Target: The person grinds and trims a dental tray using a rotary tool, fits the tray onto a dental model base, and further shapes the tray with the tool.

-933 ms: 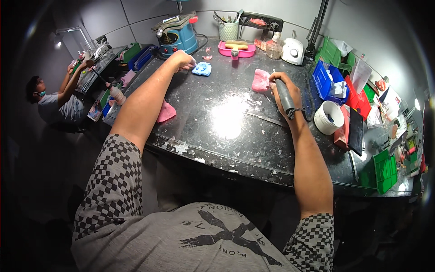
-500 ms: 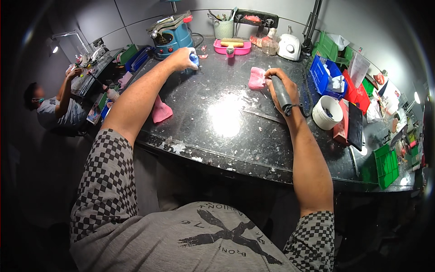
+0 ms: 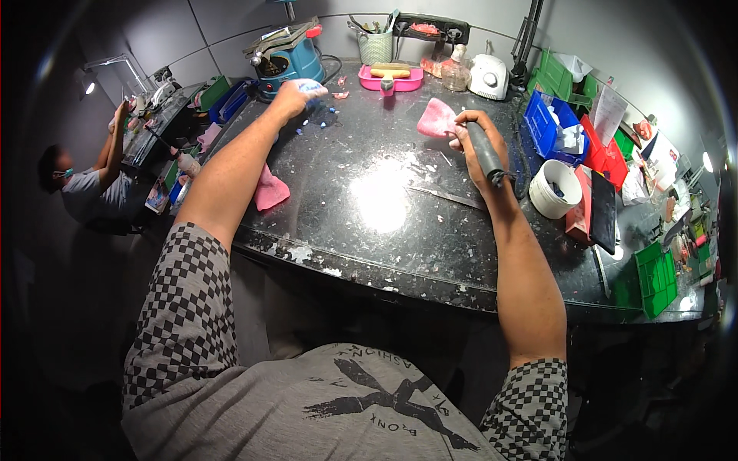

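- Head view: I'm seeing the outstretched left hand [image 3: 293,97], fingers folded, gripping a blue-and-white pad [image 3: 311,88] over the black tabletop [image 3: 330,173].
- The curled right hand [image 3: 489,142] is holding a grey cylindrical handpiece [image 3: 483,154], fingertips pinching a pink cloth [image 3: 436,117].

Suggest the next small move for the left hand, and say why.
Probably set the blue piece down on the bench: the left hand grips it, small blue bits lie scattered nearby, and the right hand is occupied with the grey handpiece.

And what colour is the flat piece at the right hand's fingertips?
The flat piece is pink, seen best in the head view.
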